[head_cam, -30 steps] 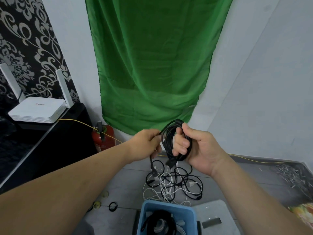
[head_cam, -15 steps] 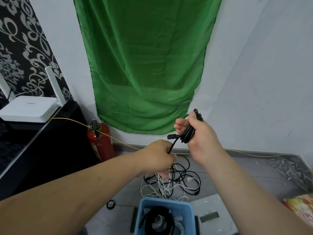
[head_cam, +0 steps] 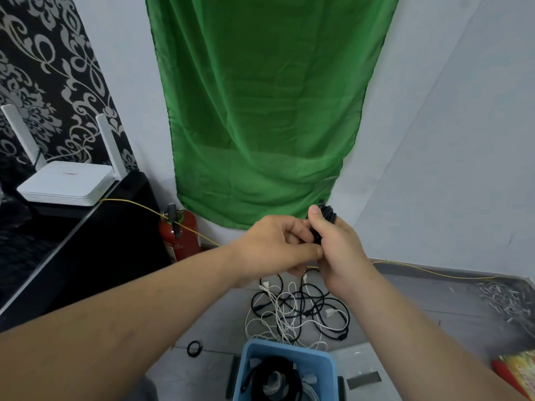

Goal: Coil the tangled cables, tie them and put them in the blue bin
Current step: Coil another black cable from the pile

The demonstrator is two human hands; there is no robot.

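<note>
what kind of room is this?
Likely a home room corner used for recording: green cloth hung on the wall, white router on a black cabinet, red fire extinguisher on the tiled floor.

A single head-worn view looks forward and down from close above the hands [head_cam: 312,250]; the green cloth [head_cam: 260,111] hangs beyond them, the blue bin [head_cam: 252,354] sits below, nearer the camera.
</note>
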